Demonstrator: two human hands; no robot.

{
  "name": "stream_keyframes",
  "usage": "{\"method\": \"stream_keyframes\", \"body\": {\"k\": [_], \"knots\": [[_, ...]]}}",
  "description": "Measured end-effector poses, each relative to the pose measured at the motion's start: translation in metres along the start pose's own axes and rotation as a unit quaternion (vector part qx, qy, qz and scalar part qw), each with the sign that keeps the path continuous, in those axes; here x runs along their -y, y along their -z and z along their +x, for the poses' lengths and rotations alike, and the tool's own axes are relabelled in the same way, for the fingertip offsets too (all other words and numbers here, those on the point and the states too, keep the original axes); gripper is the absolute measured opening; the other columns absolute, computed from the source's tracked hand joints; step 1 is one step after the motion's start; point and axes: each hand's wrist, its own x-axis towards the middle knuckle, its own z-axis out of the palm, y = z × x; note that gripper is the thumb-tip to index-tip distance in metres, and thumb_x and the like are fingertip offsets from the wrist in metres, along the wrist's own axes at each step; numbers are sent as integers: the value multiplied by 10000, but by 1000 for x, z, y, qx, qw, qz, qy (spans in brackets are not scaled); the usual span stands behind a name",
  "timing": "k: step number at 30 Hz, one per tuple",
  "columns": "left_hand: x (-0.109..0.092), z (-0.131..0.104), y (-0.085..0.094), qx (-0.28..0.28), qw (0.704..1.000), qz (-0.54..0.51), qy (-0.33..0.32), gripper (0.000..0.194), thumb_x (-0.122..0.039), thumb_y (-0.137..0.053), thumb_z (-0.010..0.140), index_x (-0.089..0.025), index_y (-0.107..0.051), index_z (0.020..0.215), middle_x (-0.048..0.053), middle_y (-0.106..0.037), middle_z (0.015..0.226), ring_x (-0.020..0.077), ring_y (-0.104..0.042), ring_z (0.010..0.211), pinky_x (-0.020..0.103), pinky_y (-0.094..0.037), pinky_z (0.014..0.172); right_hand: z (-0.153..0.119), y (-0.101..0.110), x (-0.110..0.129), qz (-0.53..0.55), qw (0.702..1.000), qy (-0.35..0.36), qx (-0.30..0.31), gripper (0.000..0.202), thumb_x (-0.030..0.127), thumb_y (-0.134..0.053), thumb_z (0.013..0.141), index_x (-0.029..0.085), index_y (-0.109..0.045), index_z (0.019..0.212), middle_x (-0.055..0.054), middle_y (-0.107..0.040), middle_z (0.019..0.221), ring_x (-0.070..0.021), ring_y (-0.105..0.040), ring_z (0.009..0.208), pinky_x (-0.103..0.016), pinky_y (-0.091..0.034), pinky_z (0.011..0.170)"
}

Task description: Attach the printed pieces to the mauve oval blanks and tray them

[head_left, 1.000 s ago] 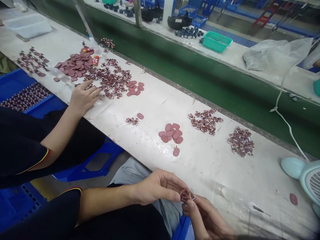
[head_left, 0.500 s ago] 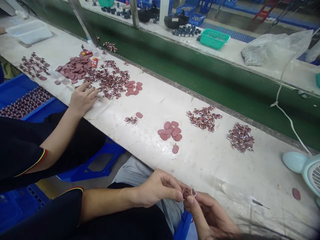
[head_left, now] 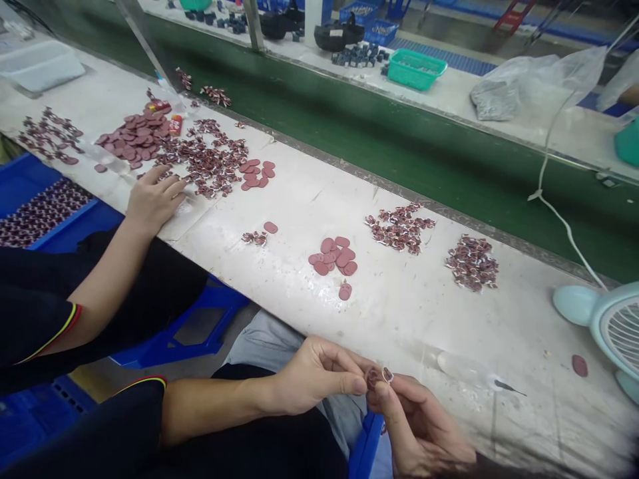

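In front of my body, my left hand [head_left: 319, 376] and my right hand [head_left: 419, 422] meet at the fingertips. My left thumb and forefinger pinch a small dark-red moulded piece [head_left: 372, 378], partly covered by the fingers. Against it, my right thumb and fingers grip a small brown part with a pale edge [head_left: 387, 375]. On the table beyond lie a cluster of flat reddish-brown oval discs [head_left: 332, 255] and one disc with a face-like pattern [head_left: 345, 291]. Two piles of small brown parts, a looser pile [head_left: 400, 227] and a tighter pile [head_left: 472, 263], are farther right.
A clear tube with a dark thin tip [head_left: 464, 370] lies right of my hands, near a pale-blue fan [head_left: 606, 326]. At left, a co-worker's hand [head_left: 154, 199] rests by a large heap of parts [head_left: 210, 156]. A green belt [head_left: 319, 110] runs behind the table.
The view has shifted slightly, so the table's contents appear a little farther left and up. My hands keep nearly the same pinch on the small pieces.
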Motion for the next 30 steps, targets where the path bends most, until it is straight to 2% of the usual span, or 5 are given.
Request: {"method": "stream_keyframes", "body": {"k": [5, 10, 15, 24, 30], "knots": [[1, 7, -8, 3, 985, -156, 69, 468, -597, -1236, 782, -202, -985, 785, 185, -1026, 1102, 376, -1014, 1084, 496, -826, 1084, -3, 9, 0, -2, 1000, -25, -7, 175, 543, -1083, 911, 402, -986, 950, 4, -937, 882, -177, -805, 704, -309, -772, 741], [2, 6, -10, 11, 976, -197, 94, 398, -531, -1261, 790, -223, -1010, 821, 190, -1028, 1146, 306, -990, 1080, 428, -784, 1125, -5, 10, 2, -24, 1000, -3, -11, 167, 557, -1069, 920, 421, -976, 948, 43, -924, 876, -140, -710, 632, -286, -739, 684], [11, 3, -11, -14, 976, -197, 89, 449, -568, -1263, 756, -220, -980, 787, 204, -1023, 1133, 347, -969, 992, 543, -778, 1134, -8, -4, 7, 33, 998, -45, -43, 188, 545, -1099, 897, 403, -981, 937, 44, -923, 872, -111, -738, 627, -226, -653, 599], [21, 4, -17, -10, 975, -204, 83, 453, -553, -1265, 752, -225, -954, 773, 220, -1019, 1227, 375, -982, 1029, 558, -797, 1061, -12, -3, -8, 85, 992, -68, -56, 222, 539, -1133, 865, 394, -995, 959, 18, -954, 903, -139, -798, 659, -252, -737, 673], [13, 1, -3, 24, 998, -46, 47, 370, -535, -1216, 885, -242, -1061, 1049, 227, -974, 1537, 383, -980, 1357, 420, -802, 1112, -29, 48, -52, 114, 988, -15, -105, 236, 338, -1161, 776, 358, -1024, 967, -37, -971, 874, -209, -841, 553, -255, -708, 493]]}}
